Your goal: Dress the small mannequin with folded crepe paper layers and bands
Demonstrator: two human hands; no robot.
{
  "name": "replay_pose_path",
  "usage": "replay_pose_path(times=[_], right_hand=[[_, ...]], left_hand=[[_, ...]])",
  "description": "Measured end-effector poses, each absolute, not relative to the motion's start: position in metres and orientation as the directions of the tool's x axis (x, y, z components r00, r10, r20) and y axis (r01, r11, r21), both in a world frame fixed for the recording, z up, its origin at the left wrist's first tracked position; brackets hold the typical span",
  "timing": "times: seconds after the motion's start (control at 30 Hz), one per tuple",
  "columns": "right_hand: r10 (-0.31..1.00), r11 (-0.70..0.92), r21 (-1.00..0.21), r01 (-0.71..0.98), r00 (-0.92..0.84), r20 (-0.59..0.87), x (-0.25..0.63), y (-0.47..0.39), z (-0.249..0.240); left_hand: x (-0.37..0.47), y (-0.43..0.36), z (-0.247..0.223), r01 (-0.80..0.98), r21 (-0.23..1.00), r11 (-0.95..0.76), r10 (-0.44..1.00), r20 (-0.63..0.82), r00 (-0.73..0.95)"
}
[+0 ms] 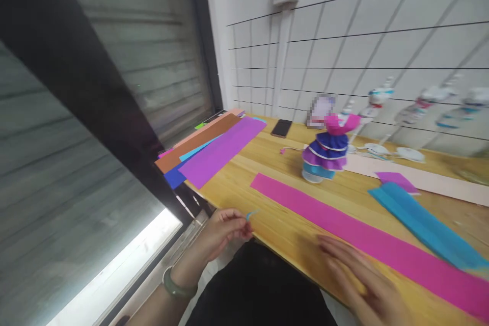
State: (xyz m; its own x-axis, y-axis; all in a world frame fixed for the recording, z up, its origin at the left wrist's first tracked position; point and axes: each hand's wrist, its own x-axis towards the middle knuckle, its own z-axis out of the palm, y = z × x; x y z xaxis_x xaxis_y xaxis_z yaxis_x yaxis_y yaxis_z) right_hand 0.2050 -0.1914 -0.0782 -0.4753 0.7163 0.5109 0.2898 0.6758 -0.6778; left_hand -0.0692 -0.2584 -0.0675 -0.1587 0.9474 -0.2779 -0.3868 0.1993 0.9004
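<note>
My left hand [229, 229] is pinched at the table's near edge, with a thin light-blue strip [250, 215] sticking out between thumb and fingers. Over the near edge to the right is my right hand [355, 275], its fingers stretched out, slightly blurred, with nothing seen in it. Just beyond it a long magenta crepe paper strip [324, 214] lies flat across the table. Behind that strip stands a small figure in a tiered dress [326, 150] of blue, purple and magenta ruffles with white edges, on a clear round base.
Stacked coloured paper sheets [225, 150] overhang the table's left end. A phone [281, 128] lies near the wall. At right are a folded blue strip [424, 221], a purple piece [397, 182], a pale pink strip [431, 179] and several white figures on round stands [378, 148].
</note>
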Motion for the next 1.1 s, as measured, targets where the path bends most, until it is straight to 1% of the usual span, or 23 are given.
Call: replay_pose_path(times=[0.07, 0.13, 0.2, 0.27, 0.37, 0.43, 0.57, 0.63, 0.7, 0.73, 0.8, 0.87, 0.9, 1.0, 1.03, 1.1], right_hand=[[0.704, 0.648, -0.716, 0.260, -0.562, 0.433, 0.187, -0.191, -0.074], [0.707, 0.619, -0.754, 0.221, -0.574, 0.413, 0.171, -0.188, -0.069], [0.716, 0.587, -0.789, 0.183, -0.572, 0.400, 0.163, -0.183, -0.065], [0.722, 0.555, -0.811, 0.184, -0.591, 0.360, 0.163, -0.180, -0.062], [0.728, 0.529, -0.820, 0.220, -0.614, 0.305, 0.171, -0.177, -0.065], [0.754, 0.527, -0.815, 0.242, -0.575, 0.318, 0.178, -0.174, -0.071], [0.786, 0.554, -0.782, 0.286, -0.490, 0.377, 0.187, -0.168, -0.081], [0.762, 0.582, -0.761, 0.287, -0.517, 0.389, 0.189, -0.168, -0.081], [0.739, 0.592, -0.759, 0.270, -0.556, 0.380, 0.189, -0.169, -0.077], [0.735, 0.582, -0.772, 0.255, -0.571, 0.366, 0.189, -0.170, -0.074], [0.746, 0.534, -0.813, 0.232, -0.581, 0.324, 0.189, -0.173, -0.068], [0.764, 0.485, -0.843, 0.232, -0.581, 0.280, 0.189, -0.176, -0.062], [0.770, 0.470, -0.849, 0.242, -0.582, 0.261, 0.189, -0.176, -0.060], [0.767, 0.471, -0.833, 0.290, -0.601, 0.225, 0.187, -0.177, -0.058], [0.765, 0.477, -0.822, 0.312, -0.608, 0.212, 0.185, -0.177, -0.058], [0.766, 0.488, -0.796, 0.358, -0.613, 0.193, 0.183, -0.176, -0.060]], left_hand=[[-0.047, -0.247, -0.059, -0.275, 0.935, 0.224, 0.966, -0.251, -0.064], [-0.032, -0.239, -0.055, -0.176, 0.961, 0.216, 0.976, -0.216, 0.016], [-0.022, -0.232, -0.052, -0.123, 0.970, 0.211, 0.976, -0.203, 0.072], [-0.018, -0.227, -0.052, -0.111, 0.968, 0.225, 0.972, -0.215, 0.095], [-0.015, -0.223, -0.053, -0.144, 0.954, 0.262, 0.963, -0.247, 0.111], [-0.015, -0.221, -0.055, -0.195, 0.939, 0.283, 0.957, -0.262, 0.129], [-0.018, -0.217, -0.057, -0.385, 0.864, 0.325, 0.945, -0.277, 0.175], [-0.016, -0.215, -0.057, -0.447, 0.828, 0.338, 0.939, -0.267, 0.215], [-0.013, -0.213, -0.058, -0.448, 0.831, 0.330, 0.941, -0.248, 0.231], [-0.010, -0.212, -0.058, -0.418, 0.854, 0.309, 0.947, -0.238, 0.215], [-0.005, -0.212, -0.060, -0.290, 0.927, 0.238, 0.968, -0.204, 0.144], [-0.001, -0.214, -0.062, -0.081, 0.987, 0.141, 0.988, -0.135, 0.070], [0.000, -0.215, -0.063, 0.036, 0.995, 0.097, 0.994, -0.099, 0.049], [0.001, -0.218, -0.064, 0.346, 0.938, -0.014, 0.999, -0.005, 0.053], [0.001, -0.218, -0.063, 0.416, 0.908, -0.048, 0.998, 0.024, 0.063], [0.002, -0.218, -0.063, 0.498, 0.860, -0.114, 0.993, 0.085, 0.081]])
